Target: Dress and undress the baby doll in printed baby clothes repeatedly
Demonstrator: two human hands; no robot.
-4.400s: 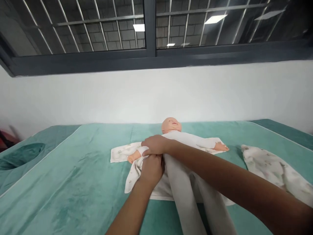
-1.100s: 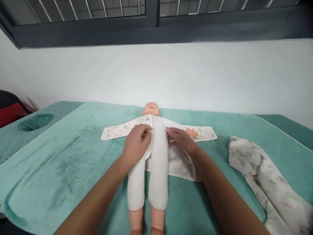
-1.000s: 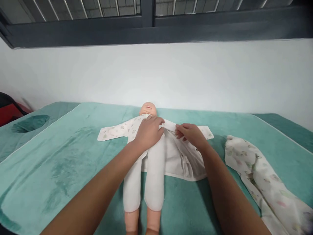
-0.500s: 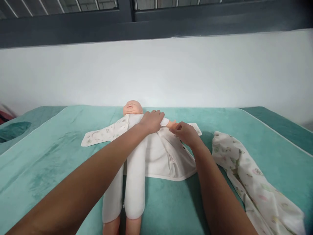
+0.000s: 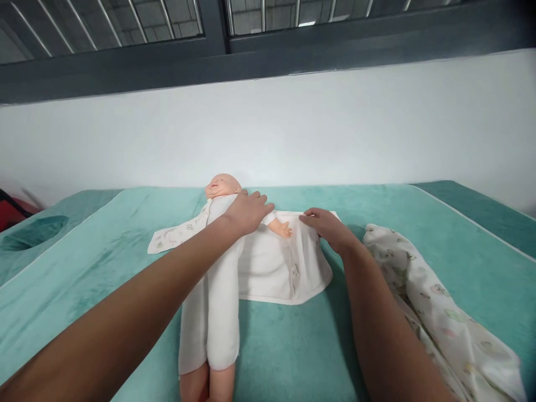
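A baby doll point(image 5: 224, 329) with a white cloth body lies on its back, its head at the far side. My left hand point(image 5: 250, 212) is closed over its shoulder and upper arm on the right. Beneath the doll a white printed baby shirt point(image 5: 268, 279) is spread open. One patterned sleeve reaches out to the left around the doll's arm, whose hand does not show. The doll's other hand point(image 5: 281, 228) is bare and rests over the opened shirt front. My right hand point(image 5: 326, 224) pinches the shirt's upper edge near the right sleeve, with the fingertips partly hidden.
Printed baby clothing point(image 5: 439, 312) lies loosely bunched at the right. A green cover point(image 5: 285, 357) spreads under everything. Behind it rises a white wall point(image 5: 293, 128) below a barred window. Something red point(image 5: 12, 215) shows at the far left edge.
My right hand has left the doll's hand and now holds the shirt's edge. The doll's arm has dropped lower over the shirt, and the doll has turned and shifted slightly left.
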